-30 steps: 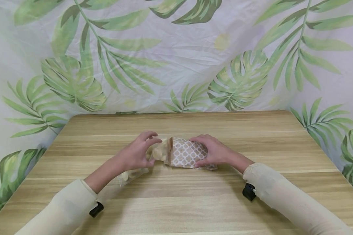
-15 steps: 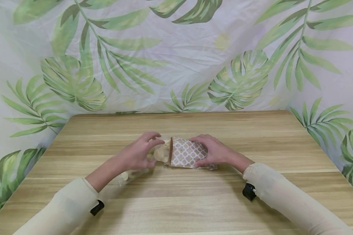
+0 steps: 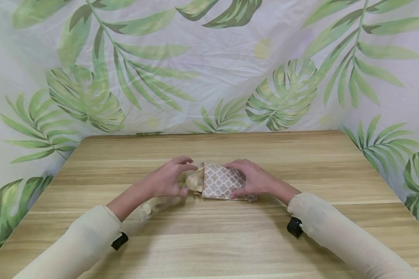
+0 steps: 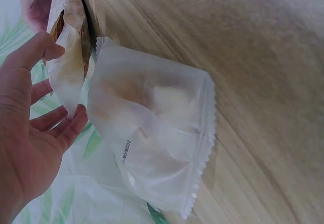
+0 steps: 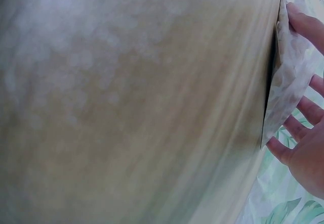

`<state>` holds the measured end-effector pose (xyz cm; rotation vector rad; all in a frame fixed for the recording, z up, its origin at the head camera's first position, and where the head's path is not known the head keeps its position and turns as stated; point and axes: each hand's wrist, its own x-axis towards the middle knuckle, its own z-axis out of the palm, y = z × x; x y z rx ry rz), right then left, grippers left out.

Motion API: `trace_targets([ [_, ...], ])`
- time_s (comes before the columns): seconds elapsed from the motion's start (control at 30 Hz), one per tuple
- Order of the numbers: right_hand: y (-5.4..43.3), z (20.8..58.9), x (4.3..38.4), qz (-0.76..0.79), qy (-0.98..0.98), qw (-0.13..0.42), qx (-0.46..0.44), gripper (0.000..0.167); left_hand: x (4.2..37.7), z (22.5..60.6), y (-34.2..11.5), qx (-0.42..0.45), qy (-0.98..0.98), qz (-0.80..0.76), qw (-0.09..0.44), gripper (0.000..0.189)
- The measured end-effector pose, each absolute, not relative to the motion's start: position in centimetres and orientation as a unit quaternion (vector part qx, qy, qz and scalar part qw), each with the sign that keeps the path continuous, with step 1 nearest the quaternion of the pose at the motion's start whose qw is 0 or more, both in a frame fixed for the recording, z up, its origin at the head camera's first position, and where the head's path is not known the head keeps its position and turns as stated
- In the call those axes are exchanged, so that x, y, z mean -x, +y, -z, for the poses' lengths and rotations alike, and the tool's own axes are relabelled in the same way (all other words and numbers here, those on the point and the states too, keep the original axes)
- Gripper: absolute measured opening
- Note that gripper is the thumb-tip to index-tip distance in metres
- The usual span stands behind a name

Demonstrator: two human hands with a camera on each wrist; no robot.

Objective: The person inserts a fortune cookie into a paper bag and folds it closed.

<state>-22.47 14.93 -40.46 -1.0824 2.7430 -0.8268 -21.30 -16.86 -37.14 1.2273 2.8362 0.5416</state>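
A tan paper bag with a white lattice print [image 3: 218,182] lies on its side on the table, its mouth facing left. My right hand [image 3: 253,177] grips the bag's closed end, thumb on the near edge and fingers on the far edge. With thumb and fingers around it, my left hand [image 3: 169,179] holds a translucent snack packet [image 3: 194,181], pale food showing through. Part of this packet is inside the bag's mouth and hidden there. In the left wrist view, a second frosted packet [image 4: 152,128] with crimped edges and a printed date lies beside the left hand.
The wood-grain table [image 3: 209,240] extends around the bag. Behind it hangs a leaf-printed cloth [image 3: 223,69]. A dark device [image 3: 295,227] sits under the right cuff, and another [image 3: 120,241] under the left.
My left hand has moved slightly right, sliding the packet further into the bag's mouth. The right hand keeps its grip, almost still. More of the second packet shows under the left wrist.
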Motion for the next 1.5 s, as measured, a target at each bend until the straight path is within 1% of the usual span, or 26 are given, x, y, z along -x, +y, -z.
trace_targets([
  [0.23, 14.9, 40.5, 22.5, 0.276, 0.892, 0.036, 0.356, 0.095, 21.4, 37.2, -16.3, -0.395, 0.899, -0.188, -0.004, 0.059],
  [0.4, 14.9, 40.5, 22.5, 0.277, 0.891, 0.035, 0.357, 0.094, 21.6, 37.3, -15.9, -0.393, 0.902, -0.18, 0.004, 0.059],
  [0.63, 15.0, 40.4, 22.5, 0.276, 0.893, 0.038, 0.355, 0.093, 21.6, 37.6, -15.6, -0.388, 0.909, -0.154, -0.001, 0.062],
  [0.87, 14.9, 40.4, 22.5, 0.279, 0.893, 0.047, 0.349, 0.093, 21.4, 37.6, -15.7, -0.372, 0.916, -0.148, 0.033, 0.069],
  [1.03, 14.9, 40.5, 22.5, 0.277, 0.893, 0.044, 0.353, 0.093, 21.3, 37.4, -16.0, -0.365, 0.917, -0.154, 0.051, 0.07],
  [1.13, 14.9, 40.5, 22.5, 0.277, 0.892, 0.044, 0.354, 0.093, 21.3, 37.4, -16.0, -0.37, 0.913, -0.167, 0.046, 0.067],
  [1.23, 14.9, 40.6, 22.5, 0.276, 0.892, 0.044, 0.355, 0.093, 21.4, 37.4, -16.0, -0.376, 0.908, -0.181, 0.03, 0.062],
  [1.5, 15.0, 40.6, 22.5, 0.279, 0.89, 0.039, 0.358, 0.094, 21.5, 37.5, -15.7, -0.368, 0.907, -0.206, 0.007, 0.056],
])
